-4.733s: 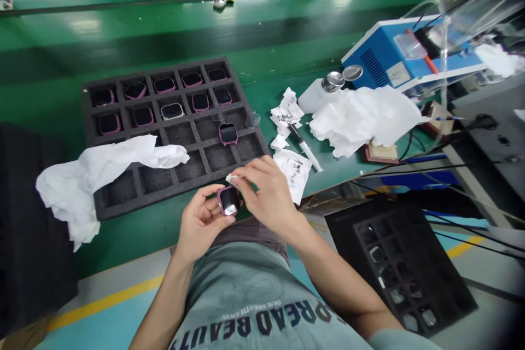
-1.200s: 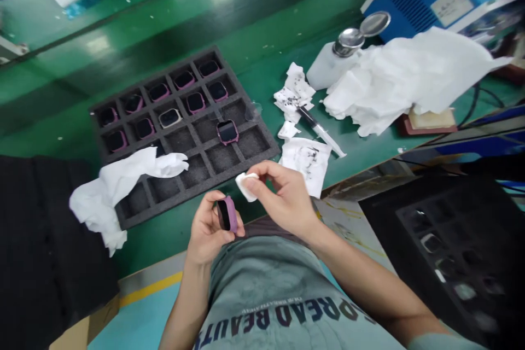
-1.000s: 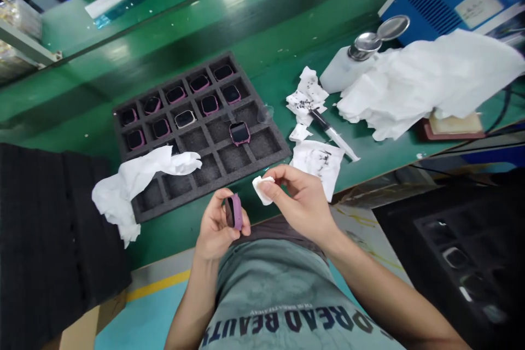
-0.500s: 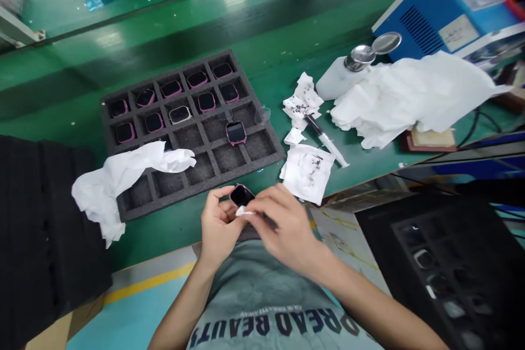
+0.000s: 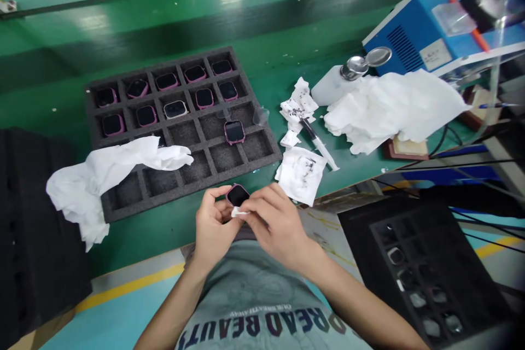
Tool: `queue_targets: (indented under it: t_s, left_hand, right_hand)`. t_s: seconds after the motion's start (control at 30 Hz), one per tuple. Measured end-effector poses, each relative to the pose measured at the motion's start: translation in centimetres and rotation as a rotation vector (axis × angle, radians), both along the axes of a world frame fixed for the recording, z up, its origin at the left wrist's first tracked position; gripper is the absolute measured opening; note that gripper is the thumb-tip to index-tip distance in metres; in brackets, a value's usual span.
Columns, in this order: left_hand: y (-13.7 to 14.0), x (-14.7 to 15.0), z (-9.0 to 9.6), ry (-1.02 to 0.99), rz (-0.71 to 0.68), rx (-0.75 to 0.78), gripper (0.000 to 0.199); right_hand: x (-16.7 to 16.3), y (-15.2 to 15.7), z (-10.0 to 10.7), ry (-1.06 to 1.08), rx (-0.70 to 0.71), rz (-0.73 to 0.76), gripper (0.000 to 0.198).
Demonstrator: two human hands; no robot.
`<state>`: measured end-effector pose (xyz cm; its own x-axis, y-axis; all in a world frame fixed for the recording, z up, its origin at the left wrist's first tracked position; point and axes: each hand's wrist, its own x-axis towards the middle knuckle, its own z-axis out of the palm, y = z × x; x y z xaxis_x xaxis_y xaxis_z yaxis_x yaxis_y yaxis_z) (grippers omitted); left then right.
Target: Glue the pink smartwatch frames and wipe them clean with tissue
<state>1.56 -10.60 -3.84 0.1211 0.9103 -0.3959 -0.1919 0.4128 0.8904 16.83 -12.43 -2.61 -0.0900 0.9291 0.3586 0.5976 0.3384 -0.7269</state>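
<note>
My left hand (image 5: 215,224) is closed around a smartwatch case (image 5: 237,195) with a purple frame and dark screen, held near the bench's front edge. Between the thumb and fingers of my right hand (image 5: 276,224) is pinched a small white wipe (image 5: 238,211), which meets the watch's lower edge. Just beyond my hands lies a grey foam tray (image 5: 184,192) whose pockets hold several purple-framed watches and one silver watch (image 5: 176,109). Another purple watch (image 5: 234,132) rests across the tray's dividers. A crumpled white cloth (image 5: 118,167) covers the tray's left front pockets.
Right of the tray lie a syringe (image 5: 318,142) and smudged tissues (image 5: 301,175). Beyond them are a pump bottle (image 5: 328,86), a white cloth heap (image 5: 389,109) and a blue machine (image 5: 426,38). Black foam (image 5: 36,213) stands at left; a dark tray (image 5: 426,273) sits lower right.
The view has shifted slightly, showing more of the right side. My hands keep hold of the watch and the wipe, with only a small shift of the wipe along the lower edge.
</note>
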Motion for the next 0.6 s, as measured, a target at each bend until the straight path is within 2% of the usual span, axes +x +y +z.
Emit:
queue_targets:
  t_s: [0.07,0.17,0.23,0.33,0.5,0.6]
  left_hand:
    - [0.0,-0.1,0.1,-0.012,0.006,-0.015,0.055]
    - [0.0,-0.3,0.3,-0.053,0.004,-0.044,0.055]
    - [0.0,-0.5,0.4,-0.071,-0.009,-0.052,0.055]
    - [-0.1,-0.7,0.2,-0.064,-0.040,-0.048,0.054]
    - [-0.2,-0.8,-0.3,0.004,-0.079,-0.016,0.050]
    - [0.0,-0.9,-0.3,-0.002,-0.092,-0.020,0.048]
  right_hand:
    - [0.2,0.5,-0.5,-0.062,-0.001,0.012,0.014]
    - [2.4,1.6,-1.0,-0.096,-0.018,-0.073,0.013]
    - [3.8,2.1,-0.8,-0.074,-0.023,-0.073,0.013]
    - [4.2,2.4,-0.1,-0.069,-0.012,0.066,0.010]
    - [1.8,2.8,0.4,-0.161,-0.015,0.373,0.014]
    - [1.7,3.2,0.2,-0.194,-0.006,0.425,0.015]
